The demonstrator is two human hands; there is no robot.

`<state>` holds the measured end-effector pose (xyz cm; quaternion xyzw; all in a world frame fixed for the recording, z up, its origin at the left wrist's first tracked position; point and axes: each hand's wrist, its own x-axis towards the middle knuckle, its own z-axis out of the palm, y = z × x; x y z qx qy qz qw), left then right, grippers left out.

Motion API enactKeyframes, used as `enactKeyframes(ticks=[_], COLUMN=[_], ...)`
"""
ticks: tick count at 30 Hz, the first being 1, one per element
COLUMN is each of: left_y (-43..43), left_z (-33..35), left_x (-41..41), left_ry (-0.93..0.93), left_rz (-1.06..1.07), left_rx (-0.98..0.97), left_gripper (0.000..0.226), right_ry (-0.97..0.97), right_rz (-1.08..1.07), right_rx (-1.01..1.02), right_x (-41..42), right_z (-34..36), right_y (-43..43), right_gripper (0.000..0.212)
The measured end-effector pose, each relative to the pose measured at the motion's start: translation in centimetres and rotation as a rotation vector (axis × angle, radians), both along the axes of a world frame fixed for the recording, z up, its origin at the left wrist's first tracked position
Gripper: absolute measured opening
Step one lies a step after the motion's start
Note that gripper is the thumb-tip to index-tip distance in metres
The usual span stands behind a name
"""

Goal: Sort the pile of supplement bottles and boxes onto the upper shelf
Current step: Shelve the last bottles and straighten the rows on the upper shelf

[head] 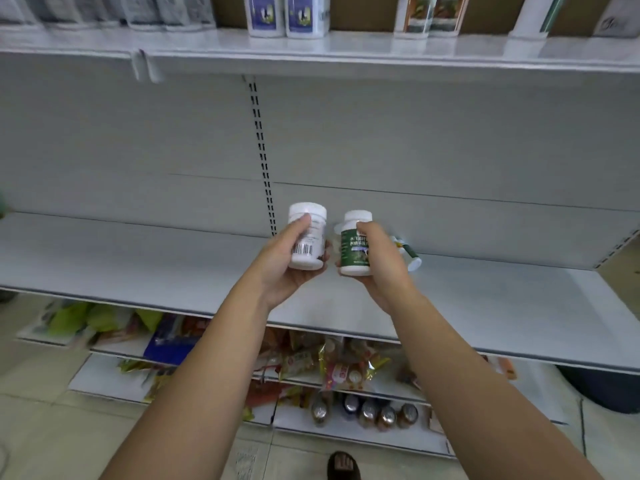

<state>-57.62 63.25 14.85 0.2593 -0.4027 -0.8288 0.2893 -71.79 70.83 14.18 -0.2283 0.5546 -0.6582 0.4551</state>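
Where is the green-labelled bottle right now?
The green-labelled bottle is held upright in the right hand, just right of centre, beside the white bottle in the left hand.

Both bare forearms reach forward and up, converging toward the middle. The left hand (287,261) is cupped palm-up, fingers curled closed in a grip; the right hand (382,261) grips likewise, just beside it, thumb on top

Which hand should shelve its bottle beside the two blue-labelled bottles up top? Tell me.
Left, probably. The left hand with its white bottle sits more nearly under the blue-labelled bottles; the right hand is farther right.
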Motion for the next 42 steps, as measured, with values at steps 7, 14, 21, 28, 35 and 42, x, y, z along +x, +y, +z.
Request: enactKeyframes(ticks=[7,14,21,28,35,42], left_y=[4.9,8.1,7.9,6.6,4.7,1.7], left_z=[7.5,14.8,21.9,26.1,29.1,30.8], left_x=[5.0,5.9,4.0,-0.7,-8.8,-16.8], left_ry=[0.144,0.202,0.147,0.066,-0.026,-0.282], left_rz=[-0.044,-0.04,0.061,0.076,0.095,0.05], left_rx=[-0.037,-0.309,-0.518,-0.793,-0.942,-1.122], left_gripper=[0.045,0.041,0.043,0.029,0.039,0.038], right_ry=[-0.003,0.091,0.18,0.245,0.585,0.821], right_rz=[0.105,0.135,0.155,0.17,0.003,-0.01], right_rx=[-0.159,-0.279,-0.382,-0.46,-0.406,-0.238], right_x=[4.6,5.4,3.0,-2.6,-12.3,-23.5], right_z=[8.0,15.2,21.7,26.7,30.4,32.2], right_y=[5.9,9.2,9.8,9.5,8.4,7.4], right_gripper=[0.035,0.03,0.039,0.039,0.036,0.05])
